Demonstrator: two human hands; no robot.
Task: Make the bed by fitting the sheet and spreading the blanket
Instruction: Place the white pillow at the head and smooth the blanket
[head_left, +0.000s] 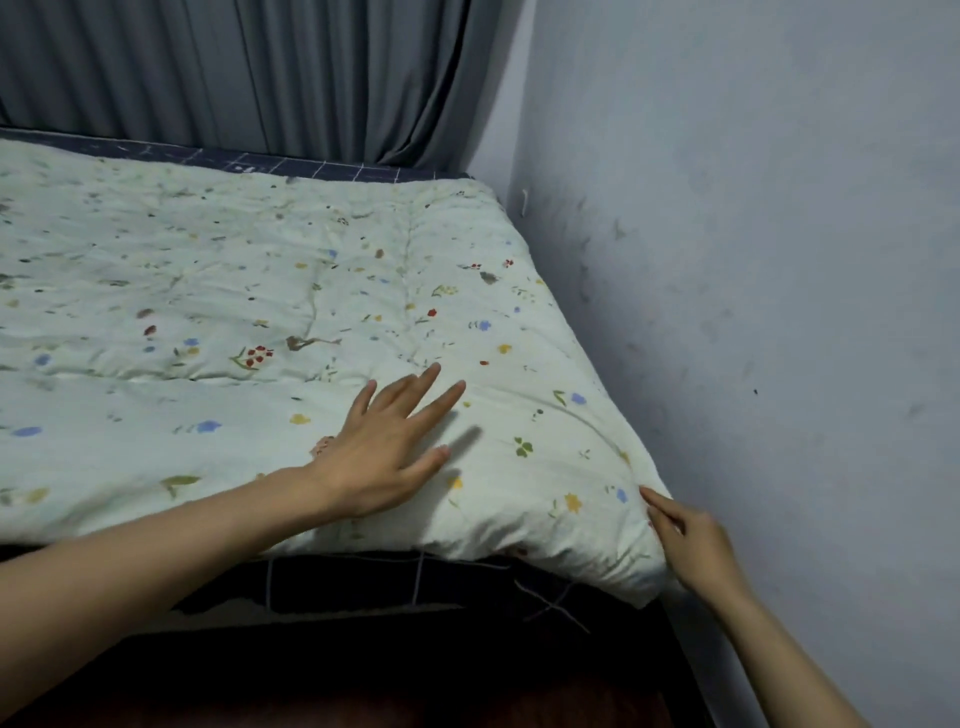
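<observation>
A pale green blanket (249, 291) printed with small flowers lies spread over the bed. Under it a dark navy sheet (363, 577) with a thin white grid shows along the near edge and along the far edge by the curtain. My left hand (387, 449) lies flat on the blanket near its front right part, fingers straight and spread. My right hand (685, 540) is at the blanket's near right corner, fingers against the corner's side; whether they pinch the fabric is not clear.
A bluish wall (753, 312) runs close along the bed's right side, leaving a narrow gap. Grey curtains (260, 73) hang behind the far edge. The dark bed frame (415, 665) shows below the sheet.
</observation>
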